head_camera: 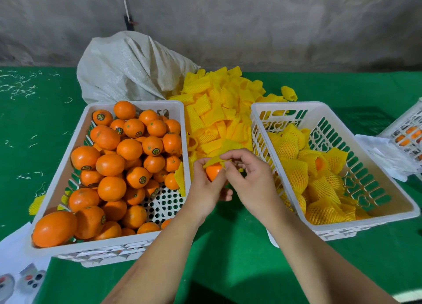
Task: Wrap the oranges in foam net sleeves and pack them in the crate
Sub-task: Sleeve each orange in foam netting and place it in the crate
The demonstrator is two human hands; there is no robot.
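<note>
Between the two crates, my left hand (pixel 206 189) grips an orange (pixel 213 170) from below. A yellow foam net sleeve (pixel 215 160) lies over the top of that orange. My right hand (pixel 249 178) pinches the sleeve's edge with thumb and forefinger. The white crate on the left (pixel 134 244) is piled with several bare oranges (pixel 109 164). The white crate on the right (pixel 386 189) holds several oranges wrapped in yellow sleeves (pixel 317 185).
A heap of loose yellow sleeves (pixel 217 107) lies behind my hands, spilling from a white woven sack (pixel 127 68). Another white crate (pixel 408 130) and white paper (pixel 383 155) sit at the far right. Printed paper (pixel 18 274) lies at bottom left. Green cloth (pixel 228 246) covers the table.
</note>
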